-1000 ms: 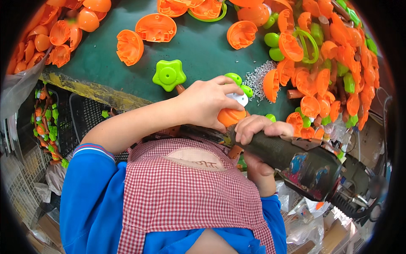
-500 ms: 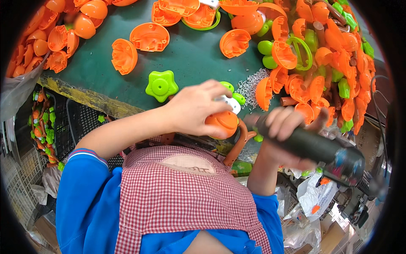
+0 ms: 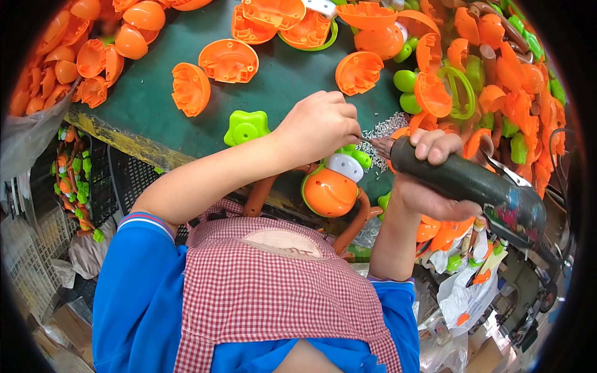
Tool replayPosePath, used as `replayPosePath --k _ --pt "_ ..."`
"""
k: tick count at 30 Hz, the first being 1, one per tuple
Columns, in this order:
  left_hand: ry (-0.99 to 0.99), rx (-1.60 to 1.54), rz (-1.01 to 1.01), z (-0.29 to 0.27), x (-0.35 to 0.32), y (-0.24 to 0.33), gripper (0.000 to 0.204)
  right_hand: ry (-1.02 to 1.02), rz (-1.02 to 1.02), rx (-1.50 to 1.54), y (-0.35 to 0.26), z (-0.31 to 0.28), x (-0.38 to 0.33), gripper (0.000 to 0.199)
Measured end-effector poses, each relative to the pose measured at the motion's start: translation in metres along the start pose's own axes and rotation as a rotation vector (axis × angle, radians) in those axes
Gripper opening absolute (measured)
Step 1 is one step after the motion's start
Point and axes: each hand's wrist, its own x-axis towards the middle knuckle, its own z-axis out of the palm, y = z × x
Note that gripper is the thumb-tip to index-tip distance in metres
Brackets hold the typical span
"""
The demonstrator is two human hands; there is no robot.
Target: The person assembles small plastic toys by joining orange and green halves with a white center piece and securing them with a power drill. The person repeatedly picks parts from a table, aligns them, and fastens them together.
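Observation:
My left hand reaches over the green table, its fingertips pinched together right at the metal bit of a dark electric screwdriver. Anything between the fingers is too small to see. My right hand grips the screwdriver's body, bit pointing left. Just below my left hand, at the table's near edge, sits a round orange toy with a white and green top and curved orange handles. A small pile of silver screws lies by the bit.
Orange half-shells are scattered across the table, and a green star-shaped part lies near my left forearm. A heap of orange and green parts fills the right side. Black crates with more parts stand lower left.
My left hand has come off the orange toy and risen to the screwdriver's bit. My right hand has lifted the screwdriver up and to the right, level with the screw pile.

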Motion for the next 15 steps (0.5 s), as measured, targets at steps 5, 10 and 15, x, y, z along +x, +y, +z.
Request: replayPosePath --k 5,10,15 --pt "0.003 -0.114 0.056 -0.003 -0.012 0.008 0.013 -0.014 0.002 0.009 -0.019 0.013 -0.007 0.100" --pt "0.050 -0.362 -0.034 -0.007 -0.022 0.013 0.016 -0.105 0.026 -0.013 -0.031 0.021 -0.012 0.097" --pt "0.068 -0.326 0.012 -0.018 -0.025 0.022 0.018 -0.088 0.031 -0.037 -0.034 0.035 -0.020 0.097"
